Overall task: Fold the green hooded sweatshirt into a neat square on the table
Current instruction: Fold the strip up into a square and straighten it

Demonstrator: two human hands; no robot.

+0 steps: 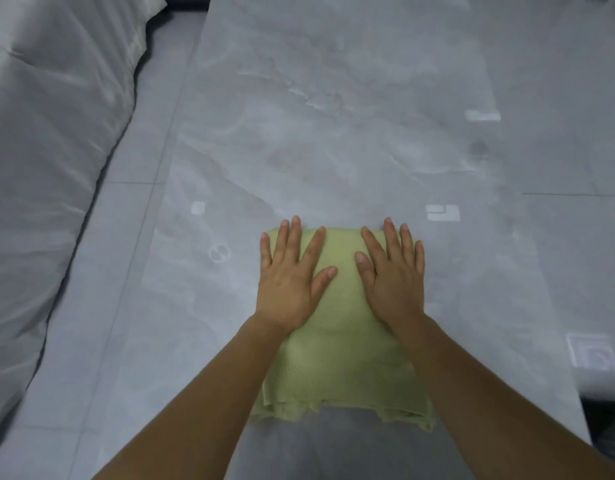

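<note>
**Flat palms press a nearly finished fold**

The green hooded sweatshirt (344, 344) sits as a thick, near-square packet at the near end of the counter (333, 133), its layered ribbed edges uneven toward the viewer; both forearms reach over it; the left hand (290, 275) and right hand (394, 275) lie palm-down side by side on its far half, each grip fully open, fingers straight and spread, clasping nothing; the folding looks all but done, and the next move likely calls for squaring those near edges; pale bedding (49, 133) lies far left.
</note>
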